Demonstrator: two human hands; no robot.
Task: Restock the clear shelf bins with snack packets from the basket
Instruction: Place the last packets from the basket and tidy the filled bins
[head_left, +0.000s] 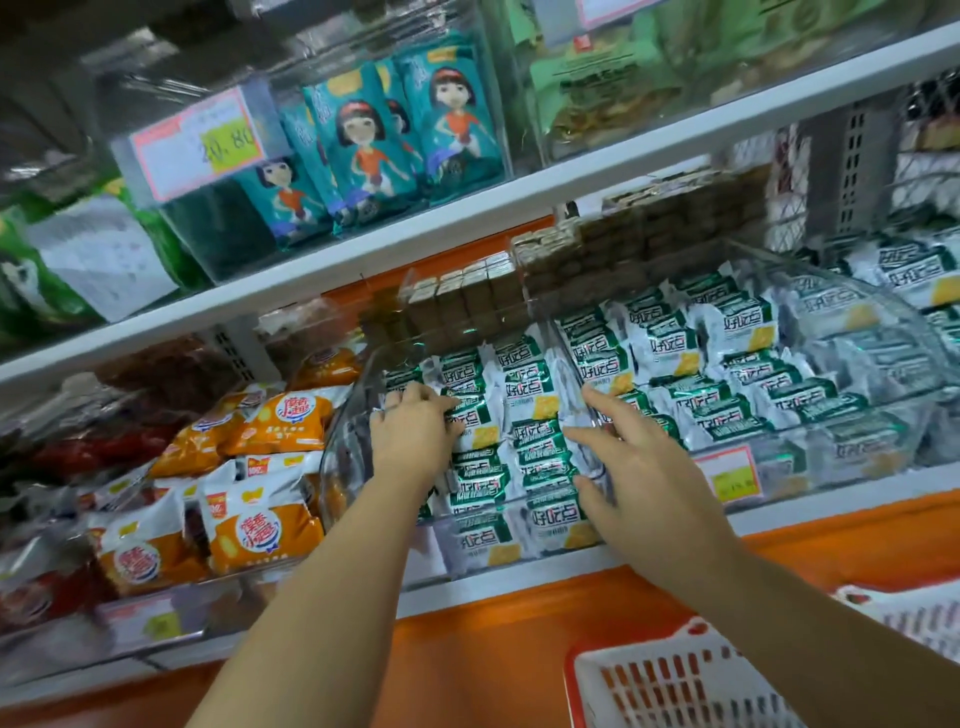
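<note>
On the lower shelf (498, 581), near its front edge, a clear bin (340, 457) is sitting packed with green-white packets (540, 441) in rows. Left hand (410, 431) is reaching inside, against the bin's left wall, fingers bending down onto the packets at the top of the left row; cannot tell whether they are clamping one or only pressing. Right hand (639, 478) is lying at the bin's right wall, fingers straight and spread apart, holding nothing, tips touching the wall with the packets just beyond them to the left. Basket (582, 670) is showing below the shelf at lower right, under the right forearm. Orange packets (270, 535) are filling the next bin to the left.
</note>
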